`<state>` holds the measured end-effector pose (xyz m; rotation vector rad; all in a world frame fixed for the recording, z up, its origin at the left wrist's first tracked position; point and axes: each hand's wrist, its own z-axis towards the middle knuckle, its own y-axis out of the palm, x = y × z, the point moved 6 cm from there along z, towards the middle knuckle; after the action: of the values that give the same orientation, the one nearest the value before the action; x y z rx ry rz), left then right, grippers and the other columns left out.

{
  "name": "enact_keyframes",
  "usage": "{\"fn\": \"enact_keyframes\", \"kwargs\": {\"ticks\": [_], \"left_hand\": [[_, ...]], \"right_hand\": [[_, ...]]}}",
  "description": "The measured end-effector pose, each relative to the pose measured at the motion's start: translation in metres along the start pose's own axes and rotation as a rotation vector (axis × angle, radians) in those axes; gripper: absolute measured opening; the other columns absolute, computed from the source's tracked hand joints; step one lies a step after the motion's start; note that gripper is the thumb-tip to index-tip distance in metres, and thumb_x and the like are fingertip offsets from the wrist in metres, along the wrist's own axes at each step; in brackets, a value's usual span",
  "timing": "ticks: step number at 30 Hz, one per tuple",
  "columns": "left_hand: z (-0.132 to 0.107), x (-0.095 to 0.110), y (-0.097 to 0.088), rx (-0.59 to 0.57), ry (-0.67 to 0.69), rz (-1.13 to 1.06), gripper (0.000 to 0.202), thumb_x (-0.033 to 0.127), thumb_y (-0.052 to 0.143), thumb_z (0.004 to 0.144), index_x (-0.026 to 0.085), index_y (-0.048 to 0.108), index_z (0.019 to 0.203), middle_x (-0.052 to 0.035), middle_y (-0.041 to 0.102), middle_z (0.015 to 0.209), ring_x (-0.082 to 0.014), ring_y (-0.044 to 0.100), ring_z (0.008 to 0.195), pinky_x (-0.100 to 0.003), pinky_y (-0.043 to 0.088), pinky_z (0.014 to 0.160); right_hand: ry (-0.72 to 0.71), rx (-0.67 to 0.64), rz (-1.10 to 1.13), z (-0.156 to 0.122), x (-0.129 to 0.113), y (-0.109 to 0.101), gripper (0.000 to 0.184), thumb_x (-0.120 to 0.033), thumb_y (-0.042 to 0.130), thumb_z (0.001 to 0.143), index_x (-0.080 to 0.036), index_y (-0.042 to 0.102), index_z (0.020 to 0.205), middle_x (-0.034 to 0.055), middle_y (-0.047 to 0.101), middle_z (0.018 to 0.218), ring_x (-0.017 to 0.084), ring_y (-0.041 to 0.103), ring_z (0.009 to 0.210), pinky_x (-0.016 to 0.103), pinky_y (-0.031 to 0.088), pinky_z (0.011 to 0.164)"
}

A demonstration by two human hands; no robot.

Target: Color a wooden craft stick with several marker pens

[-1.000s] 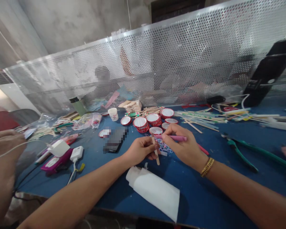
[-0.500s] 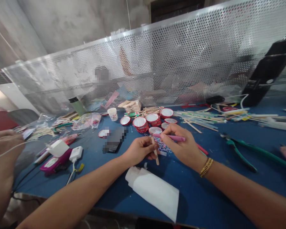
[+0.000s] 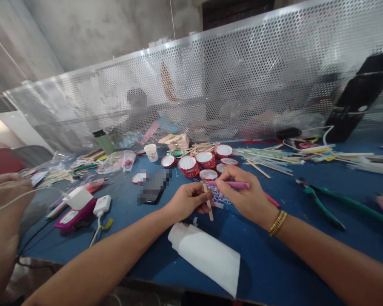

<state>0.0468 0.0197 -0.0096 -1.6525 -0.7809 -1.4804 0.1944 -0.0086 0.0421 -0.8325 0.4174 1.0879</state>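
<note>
At a blue table (image 3: 261,267), perforated screen (image 3: 242,76) behind, our left hand (image 3: 188,198) pinches a wooden stick (image 3: 210,212); our right hand (image 3: 244,197) grips a pink pen (image 3: 238,185).

A gold-coloured band (image 3: 278,223), segmented into narrow shiny links, circles the right wrist (image 3: 268,216) — bracelet or watch strap, impossible to tell. The left forearm (image 3: 115,256) and right forearm (image 3: 332,254) are bare in view — and so are the left hand (image 3: 189,199) and right hand (image 3: 248,196)
</note>
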Motion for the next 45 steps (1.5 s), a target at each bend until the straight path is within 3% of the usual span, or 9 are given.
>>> {"fn": "enact_keyframes", "kwargs": {"ticks": [45], "left_hand": [[0.0001, -0.0011, -0.0008, 0.001, -0.008, 0.000, 0.043, 0.054, 0.075, 0.072, 0.013, 0.062, 0.080, -0.0032, 0.069, 0.068, -0.0081, 0.062, 0.051, -0.017, 0.050, 0.051]], "right_hand": [[-0.010, 0.020, 0.025, 0.0011, -0.0015, -0.0018, 0.016, -0.021, 0.055, 0.084, -0.021, 0.051, 0.069, -0.0031, 0.054, 0.065, 0.012, 0.048, 0.062, 0.027, 0.038, 0.059]]}}
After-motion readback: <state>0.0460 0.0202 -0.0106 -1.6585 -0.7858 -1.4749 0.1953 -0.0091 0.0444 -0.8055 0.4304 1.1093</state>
